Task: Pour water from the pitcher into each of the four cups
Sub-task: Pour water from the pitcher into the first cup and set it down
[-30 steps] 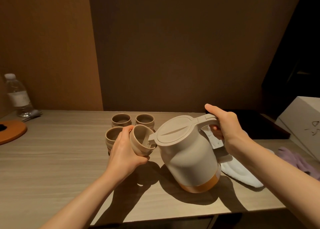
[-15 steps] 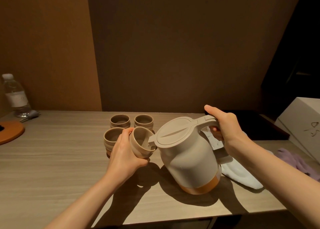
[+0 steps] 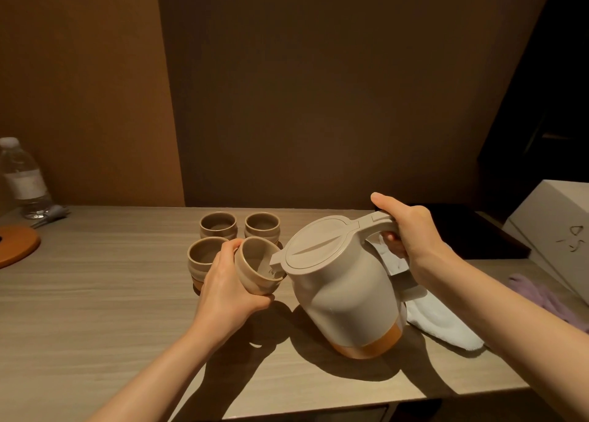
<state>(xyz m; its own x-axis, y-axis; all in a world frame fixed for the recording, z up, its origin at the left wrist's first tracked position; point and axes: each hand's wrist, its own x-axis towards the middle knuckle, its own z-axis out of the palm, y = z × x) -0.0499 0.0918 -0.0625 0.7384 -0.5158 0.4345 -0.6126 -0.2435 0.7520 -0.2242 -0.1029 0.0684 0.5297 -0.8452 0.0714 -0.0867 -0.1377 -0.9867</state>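
The beige plastic pitcher with an orange base band [image 3: 345, 289] stood tilted on the pale wood-grain table [image 3: 95, 294], its spout dipping into the mouth of a tan ceramic cup [image 3: 256, 270]. The left hand [image 3: 228, 289] gripped that cup, fingers wrapped round its side, holding it tipped toward the pitcher. The right hand [image 3: 406, 233] was curled round the pitcher's handle, thumb along the top. Left of the pitcher, three more tan ceramic cups sat upright: one near [image 3: 204, 256] and two behind [image 3: 218, 225] [image 3: 262, 225]. Right of the pitcher lay a white folded cloth [image 3: 443, 323]. Far left of the pitcher stood a clear plastic bottle [image 3: 22, 179].
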